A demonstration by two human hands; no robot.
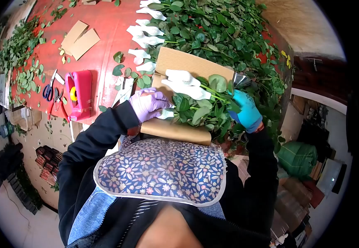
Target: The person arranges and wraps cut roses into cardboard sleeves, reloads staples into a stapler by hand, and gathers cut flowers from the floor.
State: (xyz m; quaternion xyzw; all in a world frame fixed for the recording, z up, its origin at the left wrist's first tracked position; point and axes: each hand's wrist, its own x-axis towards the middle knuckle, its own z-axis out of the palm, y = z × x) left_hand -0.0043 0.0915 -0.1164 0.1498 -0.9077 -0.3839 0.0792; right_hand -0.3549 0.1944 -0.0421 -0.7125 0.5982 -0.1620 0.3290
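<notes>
Rose stems with white netted heads lie on an opened sheet of brown corrugated cardboard, heads to the left and leaves to the right. My left hand, in a purple glove, has its fingers curled at a white netted head at the lower left of the bunch. My right hand, in a blue-green glove, is closed around the leafy stems at the right. A rolled cardboard edge lies nearest my body.
Left on the red table are a pink tape dispenser, scissors, red-handled pruners and cardboard pieces. More netted heads and piled foliage lie beyond the cardboard.
</notes>
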